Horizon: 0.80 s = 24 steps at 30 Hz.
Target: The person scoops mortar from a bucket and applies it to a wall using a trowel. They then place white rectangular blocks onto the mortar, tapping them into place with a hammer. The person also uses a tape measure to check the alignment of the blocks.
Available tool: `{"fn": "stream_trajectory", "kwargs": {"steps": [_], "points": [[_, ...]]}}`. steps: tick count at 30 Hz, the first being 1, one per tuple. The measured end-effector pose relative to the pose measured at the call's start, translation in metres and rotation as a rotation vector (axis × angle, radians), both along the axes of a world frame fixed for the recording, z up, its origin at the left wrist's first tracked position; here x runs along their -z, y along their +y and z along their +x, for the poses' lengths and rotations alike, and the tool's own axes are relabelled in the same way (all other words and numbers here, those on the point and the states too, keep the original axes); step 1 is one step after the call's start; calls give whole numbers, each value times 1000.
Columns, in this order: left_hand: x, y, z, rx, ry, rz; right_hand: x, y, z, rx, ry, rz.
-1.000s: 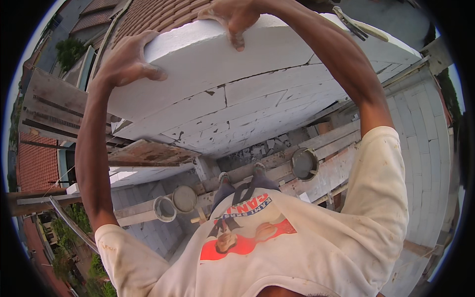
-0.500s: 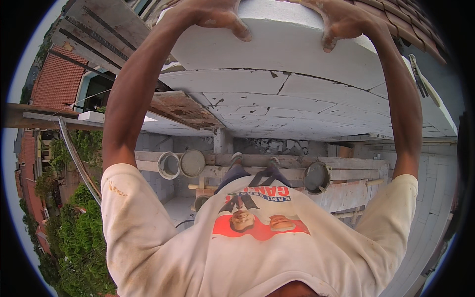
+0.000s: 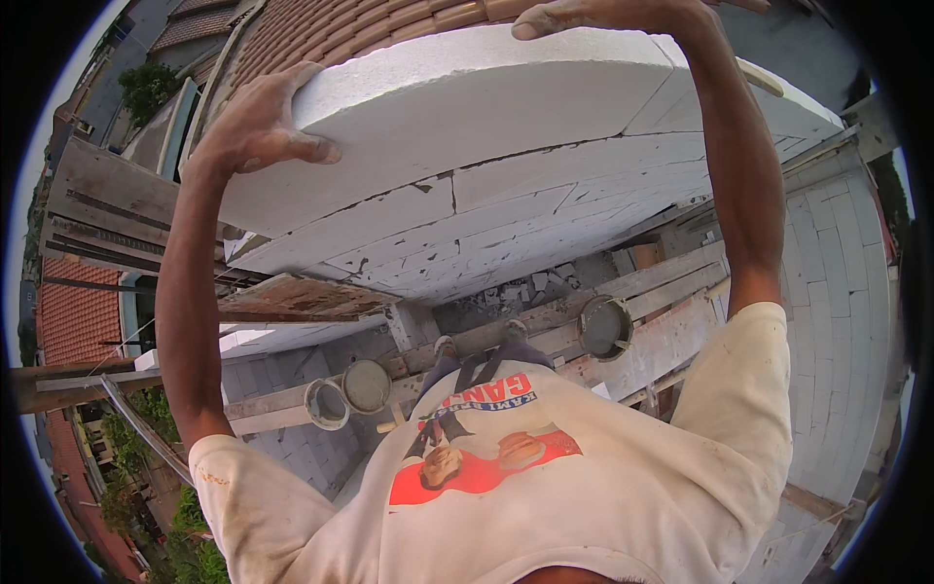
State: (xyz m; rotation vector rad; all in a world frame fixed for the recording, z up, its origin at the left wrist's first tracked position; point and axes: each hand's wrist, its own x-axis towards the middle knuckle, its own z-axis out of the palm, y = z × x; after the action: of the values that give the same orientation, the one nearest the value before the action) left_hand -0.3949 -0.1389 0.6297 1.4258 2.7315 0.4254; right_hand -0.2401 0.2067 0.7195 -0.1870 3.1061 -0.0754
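A long white aerated concrete block (image 3: 467, 107) lies along the top course of a white block wall (image 3: 506, 190). My left hand (image 3: 268, 122) grips its left end, with the thumb pressed on the near face and the fingers hidden behind the end. At the block's far top edge, toward its right end, is my right hand (image 3: 608, 14), thumb stretched out to the left. The picture's upper edge hides its other fingers; whether it touches the block I cannot tell. Dried mortar shows on both hands. Dark joints run beneath the block.
Below, my feet stand on wooden scaffold planks (image 3: 467, 336). Round mortar buckets stand there: a dark one (image 3: 604, 326), a full grey one (image 3: 367, 385) and a pale one (image 3: 327, 404). Clay roof tiles (image 3: 360, 29) lie beyond the wall. A stained board (image 3: 302, 295) juts out at left.
My left hand has shifted left and down to the block's left end. The right hand has moved left, from the near face to the top edge. My view has turned, showing more roof tiles.
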Motion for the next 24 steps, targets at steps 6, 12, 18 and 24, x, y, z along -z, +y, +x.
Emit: {"fn": "stream_trajectory", "kwargs": {"steps": [6,12,18,24], "points": [[-12,22,17,-40,-104,-123,-38,143,109,176,580,-282],[-6,59,36,68,34,76,61,336,178,555,410,-181],[3,92,55,-20,185,72,85,333,161,487,334,226],[19,36,57,-120,475,51,73,347,177,271,406,175]]}}
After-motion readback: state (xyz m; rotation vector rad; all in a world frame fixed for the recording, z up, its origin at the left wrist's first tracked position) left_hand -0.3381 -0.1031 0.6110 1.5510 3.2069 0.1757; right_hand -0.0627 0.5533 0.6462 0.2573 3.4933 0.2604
